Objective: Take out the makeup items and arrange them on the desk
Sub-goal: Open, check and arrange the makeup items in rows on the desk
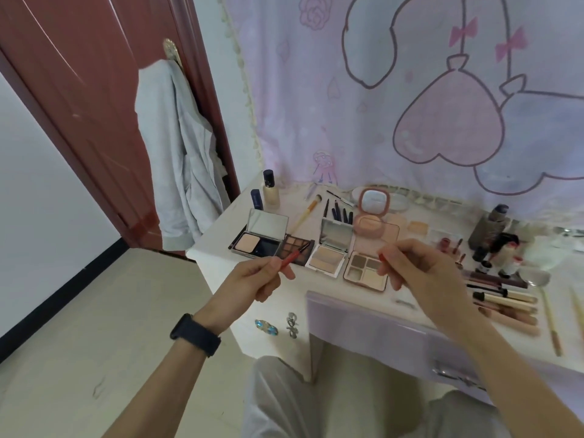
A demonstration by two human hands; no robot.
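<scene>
My left hand (252,279) pinches a thin red pencil (292,257) whose dark tip points up to the right over the eyeshadow palette (297,246). My right hand (420,270) pinches a small red cap (381,257) just above the brown four-pan palette (365,270). Both hands hover over the front of the white desk (215,245). On it lie open powder compacts (257,245) (328,257), a pink round compact (368,224), dark pencils (341,214) and a wooden-handled brush (306,213).
Two bottles (270,191) stand at the desk's back left corner. Small bottles (493,238) and tubes and brushes (505,301) crowd the right side. A lilac drawer (379,324) stands open in front of me. A grey garment (180,159) hangs on the red door at left.
</scene>
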